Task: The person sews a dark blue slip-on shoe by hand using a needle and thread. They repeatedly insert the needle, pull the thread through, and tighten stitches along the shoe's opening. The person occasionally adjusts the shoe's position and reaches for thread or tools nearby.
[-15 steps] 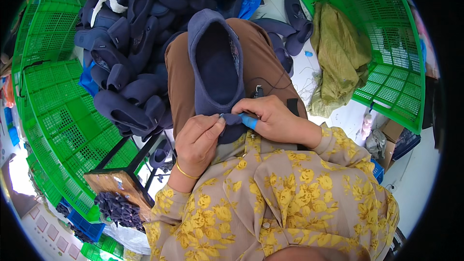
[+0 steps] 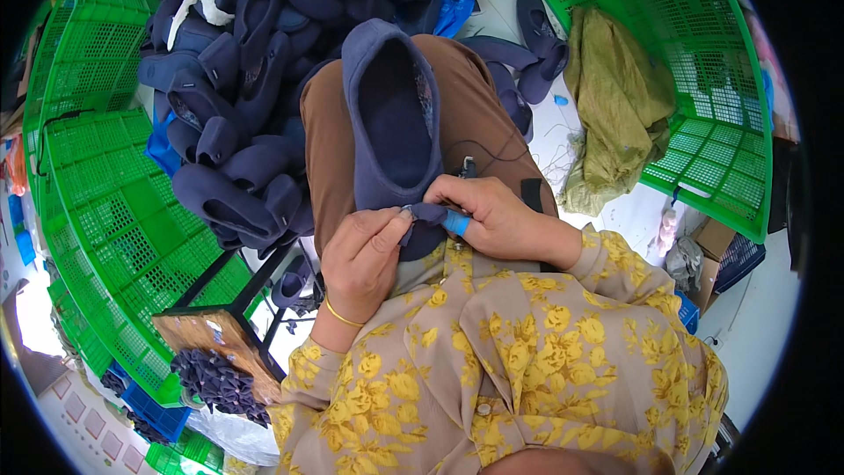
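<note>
White floor workspace, seen from above; green perforated plastic crates [image 2: 105, 202] line the left edge, more green crates [image 2: 703, 79] upper right.

Left to right:
- Lower left: wooden stool top [image 2: 207, 339] on a black frame, a small heap of dark navy fabric offcuts [image 2: 215, 383] just beside it. Crates on the left look empty from here.
- Upper left to centre: loose pile of navy fabric slippers [image 2: 237, 105] on the floor, not in any crate; likely within arm's reach as stock.
- Centre: one navy fabric slipper [image 2: 391, 114] lies opening-up along the brown-trousered thigh [image 2: 321, 149], heel end toward the body. The lap steadies it so both hands work the heel.
- Left hand [image 2: 365, 259]: thumb and fingers pinched on the heel edge of the slipper.
- Right hand [image 2: 497, 215]: fingers clenched on the same heel edge, blue cap on one fingertip; whether it holds a tool, can't tell.
- Right of centre: crumpled olive woven sack [image 2: 615, 105] on the floor, contents hidden.
</note>
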Demonstrator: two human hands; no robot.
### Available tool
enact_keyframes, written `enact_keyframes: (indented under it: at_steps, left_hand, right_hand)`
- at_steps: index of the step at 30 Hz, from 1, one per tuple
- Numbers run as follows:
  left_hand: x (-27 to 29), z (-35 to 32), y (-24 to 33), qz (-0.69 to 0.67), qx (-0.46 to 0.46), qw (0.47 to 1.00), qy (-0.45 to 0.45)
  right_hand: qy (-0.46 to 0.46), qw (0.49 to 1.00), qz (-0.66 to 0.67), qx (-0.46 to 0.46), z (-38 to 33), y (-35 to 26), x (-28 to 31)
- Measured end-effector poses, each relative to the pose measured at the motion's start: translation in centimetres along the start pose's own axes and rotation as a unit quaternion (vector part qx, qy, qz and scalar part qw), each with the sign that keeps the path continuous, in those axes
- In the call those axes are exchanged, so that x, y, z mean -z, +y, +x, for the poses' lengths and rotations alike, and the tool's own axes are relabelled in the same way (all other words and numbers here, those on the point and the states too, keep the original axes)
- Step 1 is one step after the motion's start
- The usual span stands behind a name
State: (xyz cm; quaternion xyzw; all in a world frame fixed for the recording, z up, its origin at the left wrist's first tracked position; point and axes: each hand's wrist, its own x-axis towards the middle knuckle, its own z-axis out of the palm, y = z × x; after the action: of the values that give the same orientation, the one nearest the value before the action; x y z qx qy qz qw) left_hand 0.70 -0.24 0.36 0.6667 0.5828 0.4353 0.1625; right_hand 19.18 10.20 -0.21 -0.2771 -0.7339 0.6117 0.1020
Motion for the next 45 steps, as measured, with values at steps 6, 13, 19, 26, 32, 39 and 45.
enact_keyframes:
  at_steps: [6,13,19,26,32,39,45]
  left_hand:
    - [0.1,0.2,-0.1,0.006,-0.024,1.000,-0.012]
    - [0.1,0.0,-0.2,0.025,-0.031,0.999,-0.018]
    - [0.3,-0.3,-0.1,-0.003,0.010,1.000,-0.009]
    - [0.4,0.6,0.1,0.006,0.051,0.998,-0.040]
    - [0.5,0.3,0.3,0.062,0.017,0.996,-0.065]
    - [0.6,1.1,0.3,0.112,-0.079,0.990,-0.032]
    - [0.4,1.1,0.3,0.121,-0.083,0.989,-0.026]
  right_hand:
    - [-0.027,0.991,0.123,-0.053,0.3,-0.5,0.1]
    - [0.055,0.990,-0.103,0.082,1.3,-1.4,2.0]
    - [-0.056,0.986,-0.137,0.082,2.5,-2.4,1.9]
    - [0.084,0.931,-0.277,0.222,1.4,-1.5,0.8]
    - [0.192,0.961,0.138,0.140,0.8,-5.4,1.4]
    - [0.069,0.989,0.134,-0.012,-0.3,-4.1,3.5]
    - [0.025,0.997,-0.069,0.023,-0.3,-2.0,3.0]
